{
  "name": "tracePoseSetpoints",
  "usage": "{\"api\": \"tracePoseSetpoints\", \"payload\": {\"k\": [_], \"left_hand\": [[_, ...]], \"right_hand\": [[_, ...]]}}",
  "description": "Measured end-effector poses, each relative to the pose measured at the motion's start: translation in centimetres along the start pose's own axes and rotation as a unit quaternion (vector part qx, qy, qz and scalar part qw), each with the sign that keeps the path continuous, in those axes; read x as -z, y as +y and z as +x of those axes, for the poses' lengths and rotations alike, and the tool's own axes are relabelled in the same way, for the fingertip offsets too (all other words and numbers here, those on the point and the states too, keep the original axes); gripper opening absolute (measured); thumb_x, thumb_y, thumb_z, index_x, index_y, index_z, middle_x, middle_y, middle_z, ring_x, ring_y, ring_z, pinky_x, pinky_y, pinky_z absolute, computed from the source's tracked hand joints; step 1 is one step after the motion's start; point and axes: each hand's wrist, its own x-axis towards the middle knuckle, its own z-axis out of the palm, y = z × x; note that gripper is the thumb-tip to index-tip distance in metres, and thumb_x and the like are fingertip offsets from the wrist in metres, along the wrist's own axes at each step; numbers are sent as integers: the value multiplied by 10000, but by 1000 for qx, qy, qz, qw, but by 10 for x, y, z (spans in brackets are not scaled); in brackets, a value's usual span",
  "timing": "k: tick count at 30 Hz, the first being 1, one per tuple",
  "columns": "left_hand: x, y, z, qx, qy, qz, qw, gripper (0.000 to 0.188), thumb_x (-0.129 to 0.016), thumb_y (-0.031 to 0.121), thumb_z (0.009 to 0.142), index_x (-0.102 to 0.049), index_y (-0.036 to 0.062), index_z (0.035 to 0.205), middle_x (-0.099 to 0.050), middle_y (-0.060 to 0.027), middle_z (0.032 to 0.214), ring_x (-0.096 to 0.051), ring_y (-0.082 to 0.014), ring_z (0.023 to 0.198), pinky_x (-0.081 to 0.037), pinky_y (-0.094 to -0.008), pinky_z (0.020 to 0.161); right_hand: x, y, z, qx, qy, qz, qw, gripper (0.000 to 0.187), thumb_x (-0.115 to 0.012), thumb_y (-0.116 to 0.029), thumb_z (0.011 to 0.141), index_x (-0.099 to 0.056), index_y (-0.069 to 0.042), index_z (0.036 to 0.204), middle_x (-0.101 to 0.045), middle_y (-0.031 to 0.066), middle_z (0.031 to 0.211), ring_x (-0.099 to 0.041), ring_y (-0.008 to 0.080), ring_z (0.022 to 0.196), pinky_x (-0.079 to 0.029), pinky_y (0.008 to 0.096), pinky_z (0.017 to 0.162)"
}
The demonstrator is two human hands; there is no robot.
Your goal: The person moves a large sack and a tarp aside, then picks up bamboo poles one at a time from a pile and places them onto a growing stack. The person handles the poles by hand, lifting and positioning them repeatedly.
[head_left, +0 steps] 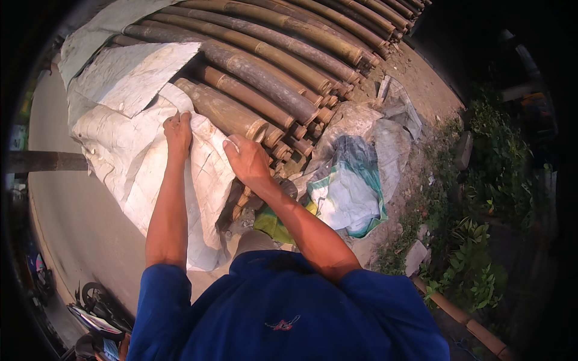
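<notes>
A large, wrinkled white tarp (141, 165) drapes over the left side of a stack of bamboo poles (265, 81). My left hand (178, 131) is closed on a fold of the tarp, at the near end of the stack. To its right, my right hand (248, 159) grips the tarp's right edge with curled fingers, close beside the cut ends of the poles. Between my hands the cloth hangs down in creases toward my body. Part of the bamboo under the tarp is hidden.
Crumpled sacks, among them a white and green sack (349, 198), lie on the ground right of the poles. Green plants (472, 265) grow at far right, near a single bamboo pole (463, 316). Left are a paved road (90, 210), a dark post (48, 161) and a motorcycle (102, 307).
</notes>
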Motion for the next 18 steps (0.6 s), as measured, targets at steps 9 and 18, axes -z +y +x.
{"api": "tracePoseSetpoints", "payload": {"k": [9, 18], "left_hand": [[12, -27, -64, -35, -70, 84, 993, 712, -514, 466, 1026, -398, -51, 1502, -429, -293, 1515, -438, -387, 1400, -356, -409, 1146], [22, -11, -271, -111, -72, 397, 908, 1067, -730, 569, 823, -163, 160, 1629, -161, -257, 1646, -168, -446, 1520, -233, -685, 1133]], "right_hand": [[45, 158, -137, -110, -89, -27, 990, 699, -661, -342, 915, -436, 55, 1444, -564, 299, 1335, -558, 437, 1228, -445, 476, 1035], [185, 348, -326, -362, -152, -90, 915, 558, -633, -387, 915, -621, 52, 1260, -717, 279, 1009, -697, 423, 996, -549, 458, 852]]}}
